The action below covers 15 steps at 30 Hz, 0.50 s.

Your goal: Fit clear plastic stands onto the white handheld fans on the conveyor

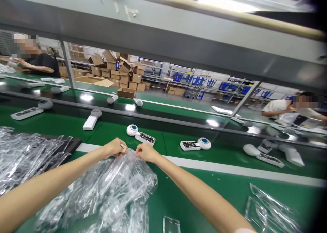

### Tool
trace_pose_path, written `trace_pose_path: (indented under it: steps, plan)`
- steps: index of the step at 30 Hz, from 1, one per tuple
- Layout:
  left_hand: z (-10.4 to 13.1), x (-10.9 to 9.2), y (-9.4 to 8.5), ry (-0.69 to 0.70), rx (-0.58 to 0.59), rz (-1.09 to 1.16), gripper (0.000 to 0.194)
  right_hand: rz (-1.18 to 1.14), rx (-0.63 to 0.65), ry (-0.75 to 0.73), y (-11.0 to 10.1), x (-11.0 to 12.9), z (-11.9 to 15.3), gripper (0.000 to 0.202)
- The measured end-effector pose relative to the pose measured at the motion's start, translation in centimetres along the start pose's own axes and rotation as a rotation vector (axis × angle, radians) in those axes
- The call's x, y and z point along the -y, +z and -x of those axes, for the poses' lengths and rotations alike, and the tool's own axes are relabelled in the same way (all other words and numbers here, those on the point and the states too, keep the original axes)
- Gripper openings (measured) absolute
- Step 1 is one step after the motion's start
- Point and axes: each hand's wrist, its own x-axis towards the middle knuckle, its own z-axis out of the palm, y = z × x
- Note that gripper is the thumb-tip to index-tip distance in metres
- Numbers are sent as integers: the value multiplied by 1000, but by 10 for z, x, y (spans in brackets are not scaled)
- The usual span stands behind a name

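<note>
A clear plastic bag [125, 181] hangs between my two hands over the green bench, its top edge bunched up. My left hand [116, 147] is closed on the left of that edge, with a pale wrap or band on one finger. On the other side my right hand [146, 153] pinches the bag's edge, a short gap from the left. Clear plastic pieces show through or lie below the bag; I cannot tell which are inside. Just beyond my hands lies a white device [141, 134] with a round blue-marked head and an open body showing electronics.
More white devices [195, 144] lie along the green conveyor [168, 137]. Clear plastic parts [22, 154] are heaped on a black tray at left, others [270, 209] at lower right. Co-workers sit across at far left and far right. A grey overhead beam [163, 38] spans above.
</note>
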Motion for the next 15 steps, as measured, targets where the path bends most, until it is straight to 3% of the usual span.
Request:
trace_pose_path:
  steps: [3,6,11,15]
  plan:
    - [5,-7,1,45,-3,-27,8,-18,-47,-55,-19,4,23,9]
    - [20,-27,7,124,-3,-90,8,-49,-106,-122,-50,4,74,9]
    - [59,-73,38,617,14,-403,12,7,-220,-190,-88,-2,180,12]
    - [90,-104,65,776,14,-397,13,132,-274,-140,-97,-6,238,16]
